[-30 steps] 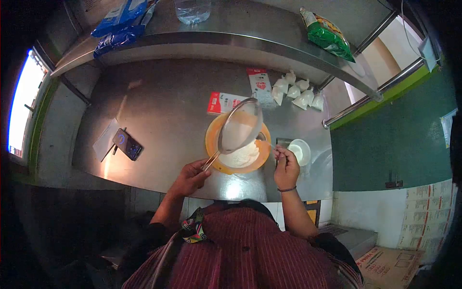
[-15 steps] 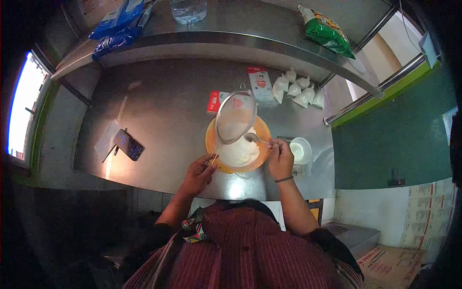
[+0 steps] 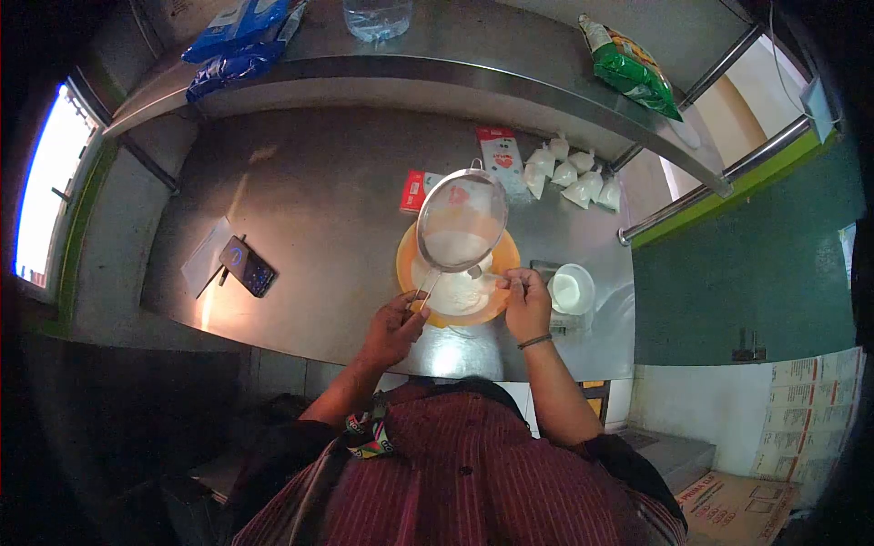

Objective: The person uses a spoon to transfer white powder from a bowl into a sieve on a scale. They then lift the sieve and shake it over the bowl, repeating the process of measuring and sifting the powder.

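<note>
My left hand [image 3: 399, 326] is closed around the wire handle of a round mesh sieve [image 3: 462, 218], which is held up over an orange bowl [image 3: 410, 246]. White powder [image 3: 460, 293] lies in the bowl. In my right hand [image 3: 526, 305], a spoon [image 3: 487, 276] is pinched by its handle, its head reaching in under the sieve's near rim and partly hidden. Just right of that hand stands a white cup [image 3: 566, 291] with white contents, on what looks like a digital scale [image 3: 569, 323].
Behind the bowl lie two red-and-white boxes [image 3: 417, 189] and several knotted bags of white powder [image 3: 583, 187]. A phone [image 3: 246, 267] leans on the left of the steel table [image 3: 300, 209]. The overhead shelf [image 3: 510, 82] holds a green packet [image 3: 633, 68], blue packets [image 3: 241, 45] and a clear container [image 3: 378, 20].
The sieve has come round to face me more and sits slightly further right over the bowl. The spoon's head has slipped lower, beneath the sieve's rim. The whole view has shifted a little.
</note>
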Demonstrator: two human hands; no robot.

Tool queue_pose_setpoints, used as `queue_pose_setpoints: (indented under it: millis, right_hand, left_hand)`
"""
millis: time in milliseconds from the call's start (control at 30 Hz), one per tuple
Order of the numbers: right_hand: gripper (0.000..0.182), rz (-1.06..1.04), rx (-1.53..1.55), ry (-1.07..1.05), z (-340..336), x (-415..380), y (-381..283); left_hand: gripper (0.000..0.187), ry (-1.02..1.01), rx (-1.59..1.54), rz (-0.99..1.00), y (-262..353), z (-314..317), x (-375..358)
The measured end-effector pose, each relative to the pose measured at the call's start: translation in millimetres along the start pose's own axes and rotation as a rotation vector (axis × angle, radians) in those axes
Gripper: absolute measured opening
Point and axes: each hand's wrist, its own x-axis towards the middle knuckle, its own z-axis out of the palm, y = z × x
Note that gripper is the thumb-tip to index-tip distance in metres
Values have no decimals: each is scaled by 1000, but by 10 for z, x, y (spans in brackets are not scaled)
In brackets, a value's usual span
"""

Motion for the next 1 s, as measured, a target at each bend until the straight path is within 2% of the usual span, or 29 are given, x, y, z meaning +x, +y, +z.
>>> queue_pose_setpoints:
  millis: [33,100,167,267,500,667,767,1000]
  right_hand:
    - [13,36,-3,-55,-31,-7,-20]
    - [13,71,-6,-108,-40,-26,-30]
    - [13,58,143,-84,6,-60,-16]
    - [12,37,107,-107,-7,-122,-167]
    - [14,118,29,-191,5,-189,-46]
    - [16,206,152,-68,-31,-202,-32]
    - [16,134,259,23,-46,-188,293]
    - [17,193,410,66,-181,-204,206]
  left_hand:
    - [34,0,-1,0,58,29,-7]
    - [34,27,190,-6,190,64,-26]
    - [34,21,137,1,100,47,-10]
    - [35,22,98,-3,100,50,-6]
    - [37,6,74,22,28,33,9]
    - [39,7,103,17,67,32,-17]
    - [41,19,83,1,155,24,-63]
    - [41,56,257,25,283,-99,-117]
